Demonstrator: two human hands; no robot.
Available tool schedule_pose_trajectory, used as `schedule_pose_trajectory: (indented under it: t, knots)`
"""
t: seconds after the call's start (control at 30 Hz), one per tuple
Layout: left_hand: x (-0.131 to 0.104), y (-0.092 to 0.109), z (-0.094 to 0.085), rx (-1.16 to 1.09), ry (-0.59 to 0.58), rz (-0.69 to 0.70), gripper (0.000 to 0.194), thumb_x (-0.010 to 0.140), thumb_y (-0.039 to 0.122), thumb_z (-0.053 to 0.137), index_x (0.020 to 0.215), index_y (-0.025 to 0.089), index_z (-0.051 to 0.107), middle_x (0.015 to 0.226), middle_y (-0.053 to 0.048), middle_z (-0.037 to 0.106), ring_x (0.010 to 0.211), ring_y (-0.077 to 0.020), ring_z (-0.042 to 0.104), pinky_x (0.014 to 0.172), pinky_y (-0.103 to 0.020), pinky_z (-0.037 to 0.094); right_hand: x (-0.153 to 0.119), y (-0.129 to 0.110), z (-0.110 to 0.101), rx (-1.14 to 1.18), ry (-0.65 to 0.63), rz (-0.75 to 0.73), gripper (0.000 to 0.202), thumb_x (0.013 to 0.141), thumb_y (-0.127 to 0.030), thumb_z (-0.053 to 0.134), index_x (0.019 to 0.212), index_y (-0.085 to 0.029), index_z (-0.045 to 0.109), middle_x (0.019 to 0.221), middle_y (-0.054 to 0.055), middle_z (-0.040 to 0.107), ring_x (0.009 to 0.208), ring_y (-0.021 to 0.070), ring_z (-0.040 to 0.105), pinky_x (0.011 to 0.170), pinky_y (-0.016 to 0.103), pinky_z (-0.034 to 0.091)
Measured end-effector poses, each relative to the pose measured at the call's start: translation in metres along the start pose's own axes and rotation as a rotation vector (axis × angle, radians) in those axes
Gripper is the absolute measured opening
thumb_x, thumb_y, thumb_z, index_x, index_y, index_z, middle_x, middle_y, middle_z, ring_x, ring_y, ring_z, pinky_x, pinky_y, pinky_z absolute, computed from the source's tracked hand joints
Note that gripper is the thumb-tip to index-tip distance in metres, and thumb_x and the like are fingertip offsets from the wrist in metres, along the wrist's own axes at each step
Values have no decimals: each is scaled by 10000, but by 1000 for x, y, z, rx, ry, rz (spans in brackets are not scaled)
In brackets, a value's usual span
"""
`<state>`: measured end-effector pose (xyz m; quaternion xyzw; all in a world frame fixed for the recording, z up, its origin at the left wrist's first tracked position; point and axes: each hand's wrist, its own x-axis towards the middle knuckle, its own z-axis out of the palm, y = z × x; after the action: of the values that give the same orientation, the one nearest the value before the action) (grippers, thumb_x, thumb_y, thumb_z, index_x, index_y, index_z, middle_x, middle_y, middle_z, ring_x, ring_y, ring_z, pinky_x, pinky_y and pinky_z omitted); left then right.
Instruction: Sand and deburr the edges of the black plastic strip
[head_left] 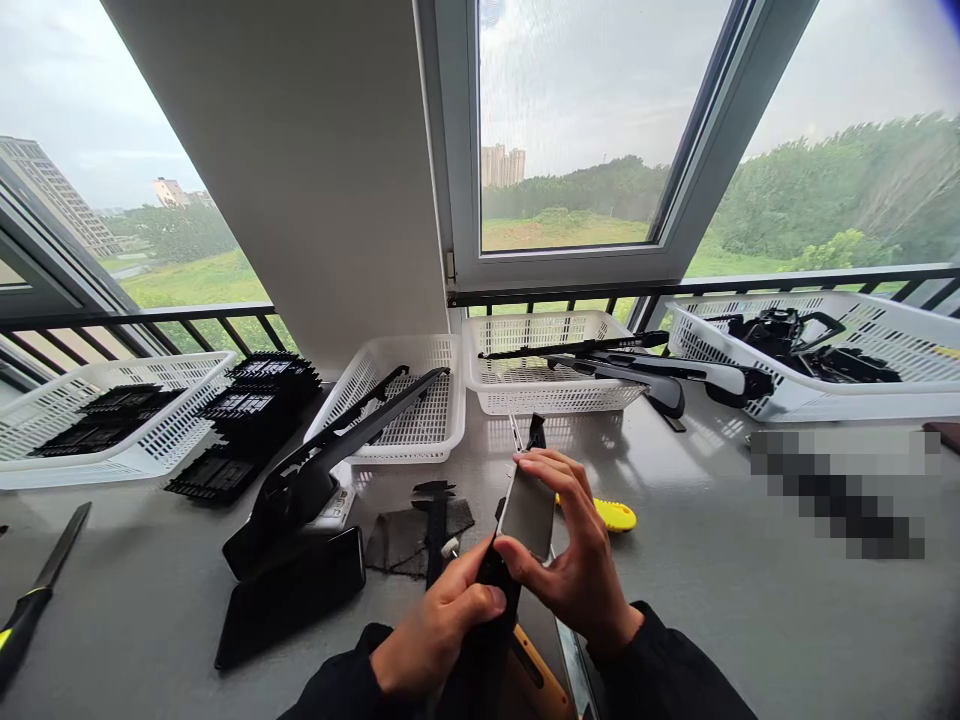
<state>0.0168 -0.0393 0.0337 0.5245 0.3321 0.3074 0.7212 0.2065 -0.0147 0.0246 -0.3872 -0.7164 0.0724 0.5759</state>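
Note:
My left hand (442, 635) is closed round a long black part (487, 640) low in the centre, thumb on top. My right hand (577, 550) grips a flat grey piece (529, 512) with a light edge, fingers over its top and thumb at its lower corner. The grey piece lies against the upper end of the black part; whether the two are joined I cannot tell. Beneath the hands are a yellow-orange tool (538, 672) and a metal strip (576, 672). A yellow-handled tool (615, 515) lies just right of my right hand.
White baskets (551, 400) with black and grey parts line the back. Stacked black parts (259, 400) stand at left. A black phone (292, 597), black calipers (435, 520) on a dark cloth (394, 543), and a knife-like tool (45, 590) lie on the grey table (712, 590).

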Motion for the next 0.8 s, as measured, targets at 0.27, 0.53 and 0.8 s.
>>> schedule_pose_trajectory:
  t: [0.27, 0.53, 0.8]
  knots:
    - [3, 19, 9, 167, 155, 65, 398, 947, 437, 627, 1231, 184, 743, 1152, -72, 711, 1131, -309, 576, 1089, -423, 458, -1, -10, 3, 109, -36, -67, 550, 1008, -505, 705, 1466, -246, 547, 1364, 146, 679, 1319, 358, 610, 1106, 570, 534]
    - [-2, 0, 11, 151, 41, -14, 289, 912, 424, 684, 1071, 184, 670, 956, -24, 579, 916, -226, 520, 888, -365, 492, -3, -3, 1, -17, -16, 48, 411, 1037, -416, 671, 1408, -262, 581, 1436, 128, 627, 1372, 344, 543, 1139, 552, 489]
    - [1, -12, 5, 29, 69, -2, 342, 910, 515, 735, 1014, 190, 704, 917, -12, 580, 921, -231, 529, 961, -395, 480, -4, -3, 5, -20, -53, -16, 409, 1029, -426, 683, 1390, -263, 582, 1446, 124, 627, 1378, 350, 535, 1142, 559, 485]
